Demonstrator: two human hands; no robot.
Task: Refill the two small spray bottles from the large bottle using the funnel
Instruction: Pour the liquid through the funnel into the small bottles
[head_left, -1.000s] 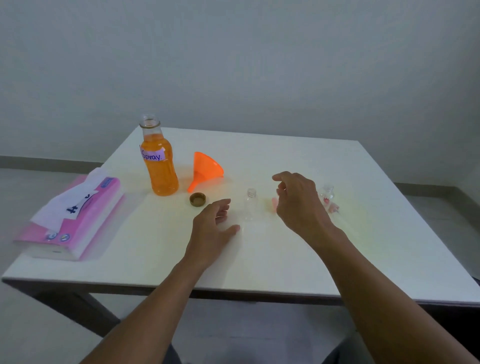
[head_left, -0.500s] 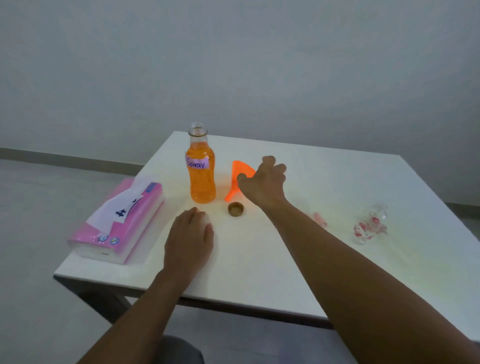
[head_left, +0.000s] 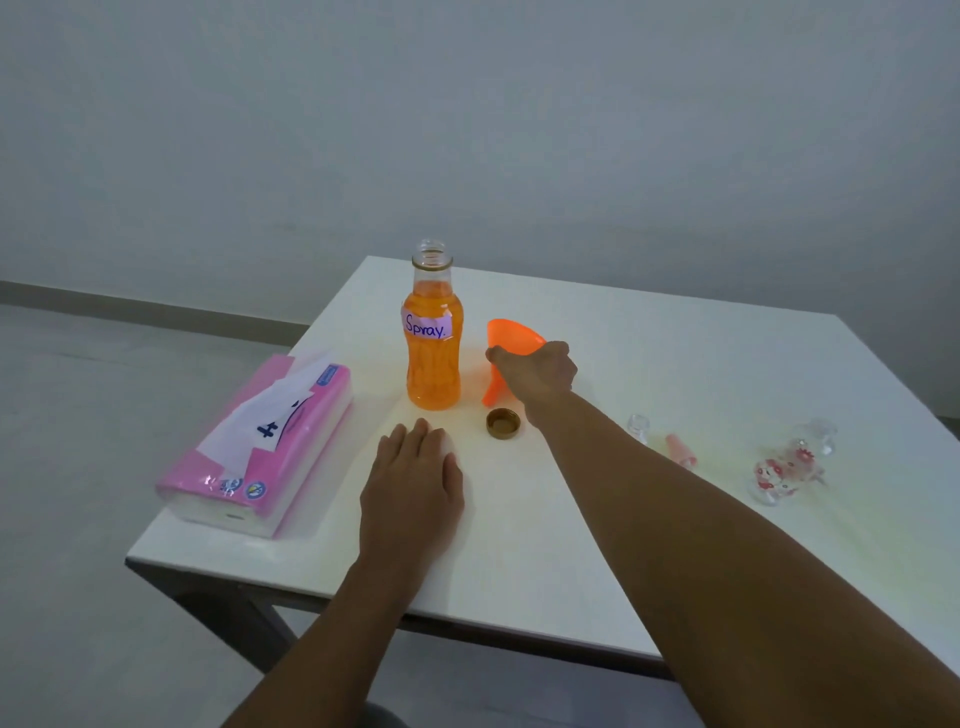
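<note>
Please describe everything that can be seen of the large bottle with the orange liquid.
The large bottle is clear, with a waisted, ribbed body and a narrow threaded neck. Its mouth is open; orange liquid fills it up to the neck. A pale label reads "Spray." by hand. It stands upright on the white table, left of the orange funnel. Only the table touches it.
</note>
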